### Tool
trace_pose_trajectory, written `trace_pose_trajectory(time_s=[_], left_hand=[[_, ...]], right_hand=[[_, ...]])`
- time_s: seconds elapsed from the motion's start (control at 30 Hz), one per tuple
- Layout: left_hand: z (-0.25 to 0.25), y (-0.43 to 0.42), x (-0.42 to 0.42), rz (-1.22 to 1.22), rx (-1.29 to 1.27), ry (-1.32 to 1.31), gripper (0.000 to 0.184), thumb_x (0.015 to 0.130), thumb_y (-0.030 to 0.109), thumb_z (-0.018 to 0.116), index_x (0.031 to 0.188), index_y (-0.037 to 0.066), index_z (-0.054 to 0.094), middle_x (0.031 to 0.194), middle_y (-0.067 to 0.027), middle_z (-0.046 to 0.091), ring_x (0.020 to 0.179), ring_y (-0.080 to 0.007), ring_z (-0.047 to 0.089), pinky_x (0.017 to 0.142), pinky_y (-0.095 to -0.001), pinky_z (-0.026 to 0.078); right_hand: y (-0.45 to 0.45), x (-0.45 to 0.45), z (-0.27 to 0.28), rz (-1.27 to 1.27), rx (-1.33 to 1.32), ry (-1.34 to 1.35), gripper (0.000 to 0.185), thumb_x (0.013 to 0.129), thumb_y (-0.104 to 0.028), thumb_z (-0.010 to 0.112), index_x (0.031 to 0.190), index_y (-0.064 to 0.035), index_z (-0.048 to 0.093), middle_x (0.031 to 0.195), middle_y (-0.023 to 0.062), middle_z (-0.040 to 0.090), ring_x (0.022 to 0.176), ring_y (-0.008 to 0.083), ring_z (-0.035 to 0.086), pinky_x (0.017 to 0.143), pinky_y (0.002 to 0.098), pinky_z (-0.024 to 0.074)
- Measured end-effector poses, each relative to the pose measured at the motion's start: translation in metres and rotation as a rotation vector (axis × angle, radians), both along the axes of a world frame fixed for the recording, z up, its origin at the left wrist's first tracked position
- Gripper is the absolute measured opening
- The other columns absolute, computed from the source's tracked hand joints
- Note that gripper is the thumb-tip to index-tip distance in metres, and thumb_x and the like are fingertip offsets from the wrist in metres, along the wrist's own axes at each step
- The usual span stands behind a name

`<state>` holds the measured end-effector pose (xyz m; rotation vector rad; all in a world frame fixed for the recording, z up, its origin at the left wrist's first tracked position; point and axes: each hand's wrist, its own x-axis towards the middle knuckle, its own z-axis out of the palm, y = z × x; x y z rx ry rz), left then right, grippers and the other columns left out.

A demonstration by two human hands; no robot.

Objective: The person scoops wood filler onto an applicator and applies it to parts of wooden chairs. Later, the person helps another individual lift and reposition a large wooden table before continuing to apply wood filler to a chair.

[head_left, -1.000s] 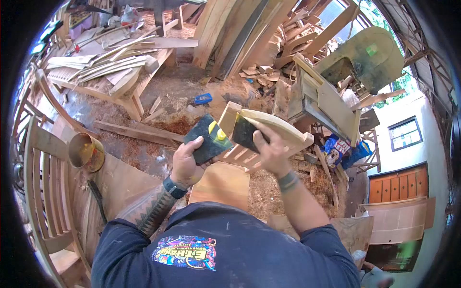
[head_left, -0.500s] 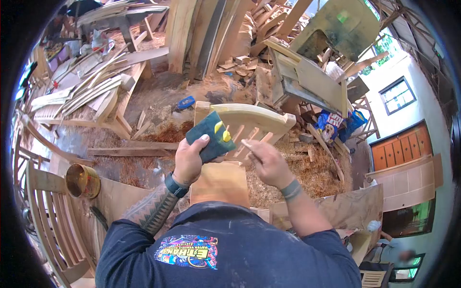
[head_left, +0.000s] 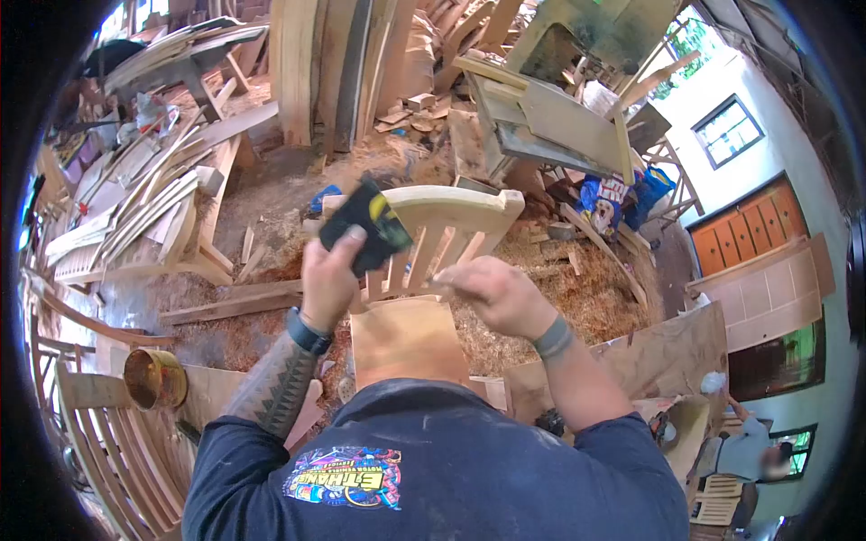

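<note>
My left hand [head_left: 329, 275] is closed round the edge of a dark, flat square board [head_left: 368, 236] that carries a smear of yellow paste [head_left: 386, 215]. The board is tilted above a bare wooden chair. Just right of it, my right hand [head_left: 505, 293] pinches a small, thin tool [head_left: 440, 281], mostly hidden by the fingers. Its tip lies in front of the chair's slatted backrest [head_left: 442, 209]; whether it touches a slat I cannot tell. Nearest me is the chair's flat wooden seat [head_left: 406, 338].
A yellowish tin [head_left: 155, 379] and a slatted chair [head_left: 117, 442] stand at left. Stacked wood strips [head_left: 135, 216] cover a bench beyond. Sawdust and offcuts lie on the floor round the chair. A worktable [head_left: 541, 126] stands ahead right; another person [head_left: 740, 451] is at far right.
The board has tilted and moved left, its face now darker to view. My right hand has come slightly lower and nearer the backrest slats. The whole view has shifted a little.
</note>
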<state>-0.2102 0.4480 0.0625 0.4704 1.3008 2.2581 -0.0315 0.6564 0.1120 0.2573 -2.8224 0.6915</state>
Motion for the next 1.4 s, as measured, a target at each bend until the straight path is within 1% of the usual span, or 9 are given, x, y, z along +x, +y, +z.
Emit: trace_pose_trajectory(time_s=[0.1, 0.23, 0.37, 0.4, 0.5, 0.6, 0.87, 1.03, 1.4], left_hand=[[0.010, -0.003, -0.022, 0.147, 0.092, -0.021, 0.024, 0.100, 0.012, 0.060, 0.115, -0.006, 0.067, 0.102, -0.0122, 0.074, 0.086, -0.0185, 0.073, 0.076, -0.0322, 0.061], [-0.006, -0.012, -0.028, 0.104, 0.066, -0.034, 0.028, 0.100, 0.012, 0.058, 0.121, -0.005, 0.062, 0.108, -0.0151, 0.072, 0.089, -0.0240, 0.074, 0.075, -0.0360, 0.062], [-0.036, -0.021, -0.031, 0.139, 0.016, -0.009, 0.026, 0.097, 0.005, 0.061, 0.121, -0.002, 0.067, 0.111, -0.0155, 0.070, 0.096, -0.0260, 0.072, 0.080, -0.0351, 0.061], [-0.037, -0.021, -0.030, 0.166, 0.009, 0.009, 0.025, 0.097, 0.006, 0.061, 0.121, -0.002, 0.067, 0.110, -0.0152, 0.071, 0.096, -0.0255, 0.073, 0.079, -0.0344, 0.061], [-0.022, -0.025, -0.026, 0.222, -0.010, 0.027, 0.026, 0.100, 0.011, 0.058, 0.119, -0.004, 0.065, 0.107, -0.0134, 0.072, 0.090, -0.0228, 0.074, 0.073, -0.0330, 0.063], [-0.022, -0.028, -0.025, 0.210, -0.012, 0.023, 0.028, 0.101, 0.014, 0.057, 0.121, -0.005, 0.064, 0.107, -0.0121, 0.072, 0.088, -0.0214, 0.074, 0.071, -0.0329, 0.063], [-0.034, -0.039, -0.015, 0.172, -0.039, -0.091, 0.027, 0.101, 0.014, 0.058, 0.119, -0.005, 0.064, 0.107, -0.0123, 0.071, 0.087, -0.0212, 0.073, 0.071, -0.0335, 0.063], [-0.048, -0.044, -0.012, 0.233, -0.104, 0.053, 0.027, 0.102, 0.015, 0.059, 0.116, -0.008, 0.062, 0.103, -0.0152, 0.071, 0.083, -0.0214, 0.074, 0.071, -0.0349, 0.064], [-0.035, -0.035, -0.003, 0.108, -0.093, -0.067, 0.030, 0.100, 0.012, 0.057, 0.123, -0.006, 0.063, 0.111, -0.0118, 0.072, 0.094, -0.0185, 0.073, 0.080, -0.0313, 0.061]], right_hand=[[0.033, 0.014, -0.025, -0.303, -0.351, 0.024, 0.033, 0.098, -0.010, 0.066, 0.131, -0.0086, 0.068, 0.116, 0.0131, 0.074, 0.103, 0.0235, 0.070, 0.093, 0.0366, 0.0555], [0.055, 0.033, -0.039, -0.524, -0.898, 0.049, 0.032, 0.105, -0.018, 0.060, 0.135, -0.0077, 0.066, 0.118, 0.0051, 0.072, 0.100, 0.0126, 0.067, 0.080, 0.0279, 0.0598], [0.082, 0.033, -0.034, -0.589, -0.723, 0.117, 0.033, 0.107, -0.020, 0.058, 0.136, -0.0069, 0.065, 0.116, 0.0041, 0.071, 0.098, 0.0099, 0.066, 0.071, 0.0244, 0.0589], [0.094, 0.030, -0.030, -0.729, -0.555, 0.103, 0.032, 0.104, -0.020, 0.060, 0.133, -0.0060, 0.067, 0.116, 0.0098, 0.073, 0.098, 0.0168, 0.071, 0.077, 0.0305, 0.0592], [0.152, 0.019, -0.026, -0.540, 0.061, 0.136, 0.031, 0.099, -0.018, 0.063, 0.126, -0.0047, 0.069, 0.115, 0.0175, 0.074, 0.103, 0.0296, 0.072, 0.088, 0.0383, 0.0570], [0.177, -0.004, -0.004, -0.478, 0.082, -0.097, 0.028, 0.096, -0.017, 0.065, 0.121, -0.0059, 0.072, 0.117, 0.0199, 0.072, 0.109, 0.0381, 0.067, 0.097, 0.0437, 0.0529], [0.197, -0.052, 0.021, -0.400, 0.384, -0.375, 0.032, 0.096, -0.025, 0.061, 0.124, -0.0142, 0.073, 0.117, 0.0171, 0.073, 0.109, 0.0360, 0.068, 0.099, 0.0454, 0.0525], [0.197, -0.064, 0.020, -0.373, 0.416, -0.410, 0.032, 0.096, -0.024, 0.061, 0.124, -0.0152, 0.073, 0.119, 0.0169, 0.072, 0.111, 0.0366, 0.067, 0.100, 0.0455, 0.0519], [0.194, -0.061, 0.012, -0.343, 0.460, -0.413, 0.036, 0.090, -0.016, 0.061, 0.125, -0.0149, 0.073, 0.123, 0.0149, 0.071, 0.114, 0.0342, 0.067, 0.102, 0.0449, 0.0515]])
